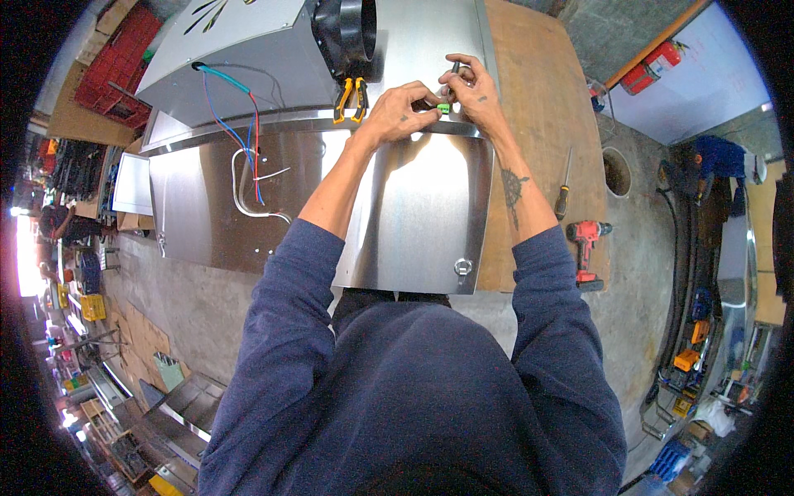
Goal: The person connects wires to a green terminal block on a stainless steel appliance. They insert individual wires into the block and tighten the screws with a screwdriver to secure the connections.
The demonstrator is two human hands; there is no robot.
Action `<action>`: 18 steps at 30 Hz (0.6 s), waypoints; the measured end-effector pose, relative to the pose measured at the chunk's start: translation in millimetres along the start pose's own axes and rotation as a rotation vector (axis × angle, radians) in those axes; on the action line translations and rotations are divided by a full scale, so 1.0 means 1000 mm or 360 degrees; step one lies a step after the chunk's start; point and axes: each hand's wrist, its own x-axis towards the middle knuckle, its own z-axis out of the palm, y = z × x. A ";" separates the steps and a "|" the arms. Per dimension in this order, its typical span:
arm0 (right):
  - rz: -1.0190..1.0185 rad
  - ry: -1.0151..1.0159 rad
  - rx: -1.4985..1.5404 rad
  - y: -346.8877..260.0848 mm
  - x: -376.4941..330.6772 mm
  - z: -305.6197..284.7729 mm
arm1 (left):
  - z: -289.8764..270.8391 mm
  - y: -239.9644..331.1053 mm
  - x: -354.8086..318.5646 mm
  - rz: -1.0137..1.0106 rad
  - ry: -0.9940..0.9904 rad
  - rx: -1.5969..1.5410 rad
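Note:
My left hand (403, 114) pinches a small green block (444, 108), which looks like a wire terminal connector, above the far edge of the steel panel. Close beside it, my right hand (475, 93) is closed on a slim black-handled tool (455, 66). Its tip is hidden by the fingers, so I cannot tell whether it touches the block. Left of my hands, pliers with orange and black handles (351, 99) rest against the grey metal box (248, 83). Blue and red wires (251, 132) come out of that box and hang over the brushed steel panel (413, 215).
A black round duct collar (351, 29) sticks out of the box. On the wooden tabletop (538, 107) to the right lie a screwdriver (563, 194) and a red cordless drill (586, 248). A white cable (240, 186) loops over the panel's left part.

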 end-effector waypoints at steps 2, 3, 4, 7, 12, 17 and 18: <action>-0.0045 0.0092 0.0092 0.004 0.001 0.002 | 0.000 0.000 0.000 -0.0023 -0.0007 -0.0021; -0.0066 0.0137 0.0139 0.005 0.001 0.003 | 0.001 0.000 0.000 -0.0037 -0.0011 -0.0033; -0.0051 0.0110 0.0104 0.006 0.000 0.002 | 0.001 0.001 0.000 -0.0018 -0.0001 -0.0048; -0.0033 0.0045 0.0022 0.001 0.000 0.004 | 0.000 -0.001 -0.001 0.0006 0.0019 -0.0053; -0.0061 0.0053 -0.0043 0.000 -0.002 0.003 | 0.001 0.002 -0.001 -0.0088 -0.0005 -0.0051; -0.0012 0.0048 -0.0111 -0.005 -0.002 0.003 | -0.001 0.000 0.001 -0.0108 -0.0006 -0.0099; -0.0003 0.0055 -0.0162 -0.007 -0.003 0.003 | -0.002 0.000 0.001 -0.0133 -0.0016 -0.0116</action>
